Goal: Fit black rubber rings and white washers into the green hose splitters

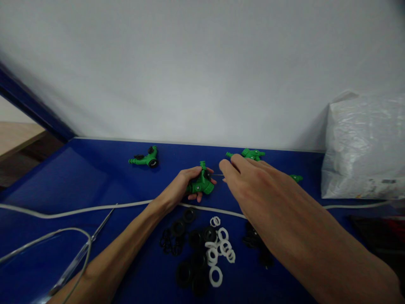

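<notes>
My left hand [187,182] is closed around a green plastic Y-shaped hose splitter [202,186], which has a black part on its right side. To the right of it, my right hand [242,175] is pinched on a thin metal shaft [217,174]. The shaft's tip points left and meets or nearly meets the black part; contact cannot be made out. My right fingers hide the rest of this slim tool. Behind the right hand, another green hose splitter [253,154] is partly covered. A third splitter with black fittings [146,158] lies to the left.
Black rings [184,274] and white plastic rings [216,276] lie in front on the blue table [104,173]. A pale cable [126,206] crosses under my arms. Tweezers [103,221] rest at left. A clear plastic bag of white pieces [363,147] stands at right.
</notes>
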{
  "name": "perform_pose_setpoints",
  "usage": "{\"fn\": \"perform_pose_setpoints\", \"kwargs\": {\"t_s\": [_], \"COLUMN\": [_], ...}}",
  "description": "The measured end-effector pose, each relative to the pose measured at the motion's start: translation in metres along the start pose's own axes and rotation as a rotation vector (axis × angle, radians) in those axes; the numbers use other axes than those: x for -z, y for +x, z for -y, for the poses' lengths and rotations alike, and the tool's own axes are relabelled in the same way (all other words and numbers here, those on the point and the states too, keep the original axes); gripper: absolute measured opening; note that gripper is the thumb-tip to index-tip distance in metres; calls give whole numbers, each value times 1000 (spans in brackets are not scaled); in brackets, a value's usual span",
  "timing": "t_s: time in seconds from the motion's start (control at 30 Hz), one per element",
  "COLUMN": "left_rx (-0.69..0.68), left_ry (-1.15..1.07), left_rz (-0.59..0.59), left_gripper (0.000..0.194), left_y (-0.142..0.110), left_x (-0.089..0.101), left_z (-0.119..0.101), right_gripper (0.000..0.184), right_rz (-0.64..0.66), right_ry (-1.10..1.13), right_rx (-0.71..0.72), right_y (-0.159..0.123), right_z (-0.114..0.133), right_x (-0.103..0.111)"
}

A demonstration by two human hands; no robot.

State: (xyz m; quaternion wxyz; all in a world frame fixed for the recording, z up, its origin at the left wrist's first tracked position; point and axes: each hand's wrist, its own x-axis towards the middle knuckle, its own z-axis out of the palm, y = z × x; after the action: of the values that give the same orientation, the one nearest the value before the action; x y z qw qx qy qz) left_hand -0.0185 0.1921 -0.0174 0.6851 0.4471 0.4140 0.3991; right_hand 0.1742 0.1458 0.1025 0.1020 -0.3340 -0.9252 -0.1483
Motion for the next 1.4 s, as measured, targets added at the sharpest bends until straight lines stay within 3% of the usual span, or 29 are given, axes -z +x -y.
{"fn": "perform_pose_setpoints", "kwargs": {"t_s": [0.17,0.37,0.63,0.83,1.0,1.23,1.4], "left_rx": [-9,-9,-21,-19,-18,-22,-23], "left_ry": [-12,-8,17,42,72,34,53], "left_rz": [-8,-8,-3,14,29,42,25], "left_gripper": [38,38,38,45,44,38,39], "left_y": [2,3,0,-1,-1,0,-2], "left_x": [4,4,0,-2,0,3,1], "left_z": [6,8,1,-1,2,5,1], "right_gripper": [34,27,40,56,38,38,32], "right_rz": [83,64,39,-55,30,-21,16], "right_ry": [-22,26,13,108,99,32,18], "right_rx": [-47,-117,-40,1,-95,-66,-52], "right_y": [1,-3,-5,-12,5,14,12], "right_z": [-1,-6,-1,3,6,10,9], "right_x": [0,-9,-9,-4,5,6,4]}}
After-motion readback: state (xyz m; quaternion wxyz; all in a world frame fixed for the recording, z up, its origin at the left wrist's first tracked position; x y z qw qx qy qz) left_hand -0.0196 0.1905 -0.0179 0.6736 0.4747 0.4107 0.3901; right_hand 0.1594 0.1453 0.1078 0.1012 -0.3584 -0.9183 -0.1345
